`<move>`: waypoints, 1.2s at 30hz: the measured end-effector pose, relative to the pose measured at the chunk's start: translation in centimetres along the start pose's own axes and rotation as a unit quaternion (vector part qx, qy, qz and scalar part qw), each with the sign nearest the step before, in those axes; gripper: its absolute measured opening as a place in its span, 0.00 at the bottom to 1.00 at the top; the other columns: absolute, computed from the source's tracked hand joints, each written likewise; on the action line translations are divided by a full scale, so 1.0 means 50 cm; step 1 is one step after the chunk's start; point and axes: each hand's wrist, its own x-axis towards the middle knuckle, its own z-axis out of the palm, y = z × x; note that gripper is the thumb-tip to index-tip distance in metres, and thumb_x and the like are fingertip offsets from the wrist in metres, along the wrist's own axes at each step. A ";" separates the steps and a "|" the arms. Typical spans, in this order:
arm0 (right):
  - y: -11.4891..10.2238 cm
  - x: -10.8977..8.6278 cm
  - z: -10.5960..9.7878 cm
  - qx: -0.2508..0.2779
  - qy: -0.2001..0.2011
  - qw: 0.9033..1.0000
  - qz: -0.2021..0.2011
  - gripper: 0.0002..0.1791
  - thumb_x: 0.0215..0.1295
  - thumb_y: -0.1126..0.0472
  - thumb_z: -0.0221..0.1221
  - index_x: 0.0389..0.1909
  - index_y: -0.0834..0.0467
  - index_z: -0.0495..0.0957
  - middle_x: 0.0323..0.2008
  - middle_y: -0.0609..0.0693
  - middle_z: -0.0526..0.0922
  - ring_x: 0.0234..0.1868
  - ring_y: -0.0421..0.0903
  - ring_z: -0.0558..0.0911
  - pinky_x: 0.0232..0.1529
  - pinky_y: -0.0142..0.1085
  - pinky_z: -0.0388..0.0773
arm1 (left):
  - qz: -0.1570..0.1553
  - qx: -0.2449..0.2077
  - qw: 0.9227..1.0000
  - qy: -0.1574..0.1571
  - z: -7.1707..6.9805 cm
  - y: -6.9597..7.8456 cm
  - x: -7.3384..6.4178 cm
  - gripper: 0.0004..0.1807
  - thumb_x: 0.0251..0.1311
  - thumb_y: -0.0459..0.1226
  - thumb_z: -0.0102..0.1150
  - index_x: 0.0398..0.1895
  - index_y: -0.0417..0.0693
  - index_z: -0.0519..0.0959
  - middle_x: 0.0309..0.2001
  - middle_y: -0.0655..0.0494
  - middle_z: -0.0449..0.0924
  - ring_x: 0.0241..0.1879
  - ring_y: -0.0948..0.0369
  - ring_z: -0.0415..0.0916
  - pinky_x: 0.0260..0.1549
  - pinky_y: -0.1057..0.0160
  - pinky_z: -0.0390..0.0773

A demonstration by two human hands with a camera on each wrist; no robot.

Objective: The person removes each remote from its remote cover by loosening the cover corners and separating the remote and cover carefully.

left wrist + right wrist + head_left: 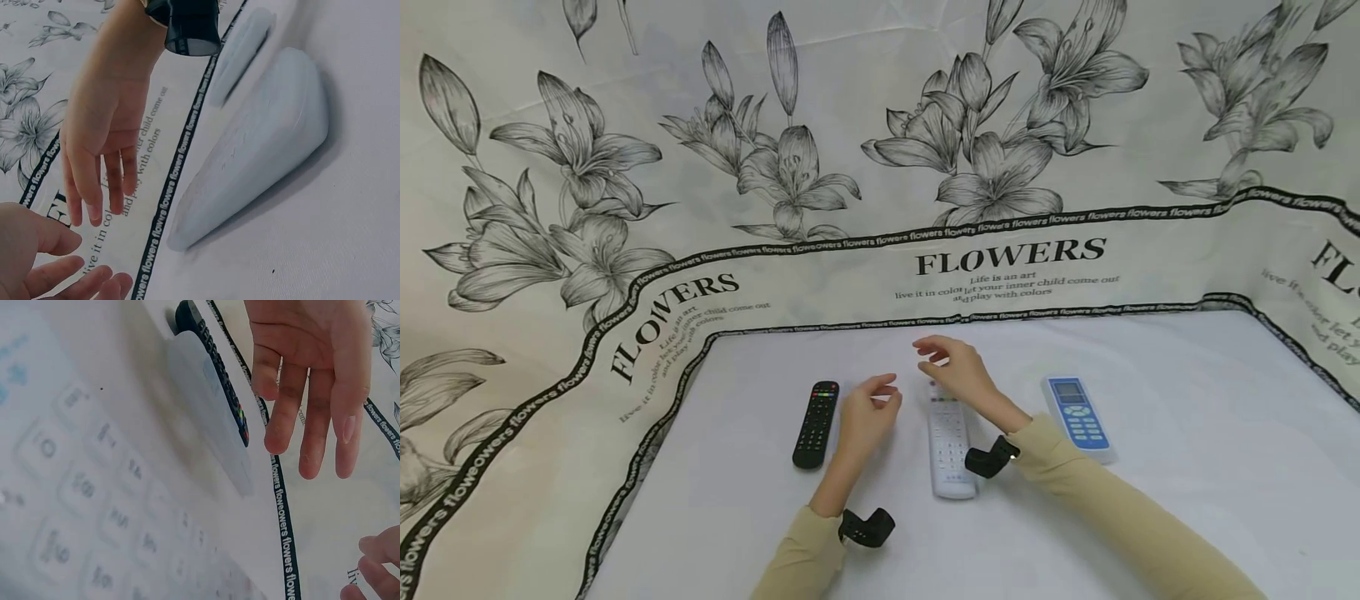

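Three remote controls are laid out on a white cloth [1210, 433]: a black remote [816, 425] at the left, a long white remote [950, 450] in the middle and a blue-faced remote [1078, 417] with a small screen at the right. Nothing is held by either hand. The left hand [867, 412] is poised between the black and long white remotes, its fingers loosely bent and parted. The right hand [964, 377] is placed over the far end of the long white remote, its fingers also relaxed; that end is partly hidden, and no contact can be made out.

The long white remote could be nudged askew if the right wrist were lowered, since its near part is overlapped in the head view by the right wrist camera [991, 457]; the height between them cannot be judged. The black remote could be brushed by a leftward swing of the left hand, as only a narrow strip of cloth is left there.

Reach is bounded at the far side and the left by the floral drape [835, 283] with its dark printed border. More room is offered right of the blue-faced remote and toward the near side, where the table's edge is not shown.
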 end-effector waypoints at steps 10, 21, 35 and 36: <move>0.049 -0.049 -0.035 -0.008 -0.014 0.998 0.053 0.23 0.61 0.66 0.61 0.59 0.62 0.73 0.50 0.62 0.82 0.47 0.57 0.82 0.47 0.48 0.80 | -0.013 -0.027 0.999 -0.033 0.042 0.005 -0.002 0.19 0.57 0.34 0.61 0.52 0.40 0.80 0.42 0.45 0.86 0.34 0.55 0.82 0.34 0.63 0.81; 0.084 -0.094 -0.051 0.020 -0.078 0.989 0.128 0.30 0.62 0.63 0.60 0.64 0.65 0.65 0.54 0.67 0.77 0.51 0.62 0.80 0.45 0.46 0.81 | -0.050 -0.021 0.995 -0.087 0.079 0.000 0.003 0.21 0.59 0.37 0.60 0.56 0.42 0.77 0.49 0.42 0.82 0.46 0.51 0.82 0.44 0.58 0.82; 0.087 -0.102 -0.033 0.088 -0.118 0.961 0.233 0.35 0.60 0.63 0.63 0.65 0.68 0.61 0.54 0.68 0.75 0.40 0.50 0.83 0.40 0.38 0.83 | -0.089 0.017 0.987 -0.135 0.094 0.000 0.017 0.27 0.58 0.38 0.62 0.61 0.41 0.72 0.51 0.42 0.80 0.45 0.54 0.80 0.36 0.64 0.81; 0.086 -0.102 -0.033 0.086 -0.117 0.962 0.232 0.35 0.59 0.63 0.63 0.65 0.69 0.61 0.54 0.67 0.75 0.41 0.49 0.83 0.40 0.38 0.83 | -0.091 0.013 0.986 -0.140 0.094 0.000 0.017 0.28 0.57 0.37 0.63 0.61 0.41 0.72 0.51 0.42 0.80 0.44 0.54 0.80 0.35 0.64 0.81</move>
